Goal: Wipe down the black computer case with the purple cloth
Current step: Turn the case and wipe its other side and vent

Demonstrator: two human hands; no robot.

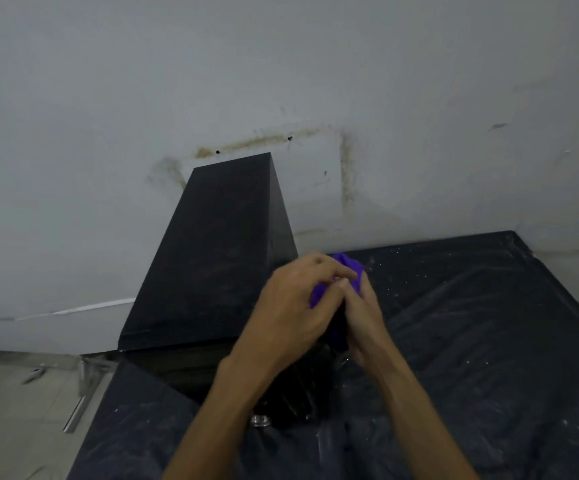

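Note:
The black computer case (212,251) stands upright on the table, its dusty top face toward me and its far end near the wall. Just right of the case's near corner, my two hands meet around a bunched purple cloth (350,268). My left hand (295,306) curls its fingers over the cloth from the left. My right hand (364,313) grips the cloth from the right, fingers wrapped into it. Most of the cloth is hidden between the hands. The lower right side of the case is covered by my forearms.
A black plastic sheet (489,341) flecked with white specks covers the table. A stained grey-white wall (281,81) rises right behind. A tiled floor (11,410) and a metal rail (80,403) show at lower left, past the table's left edge.

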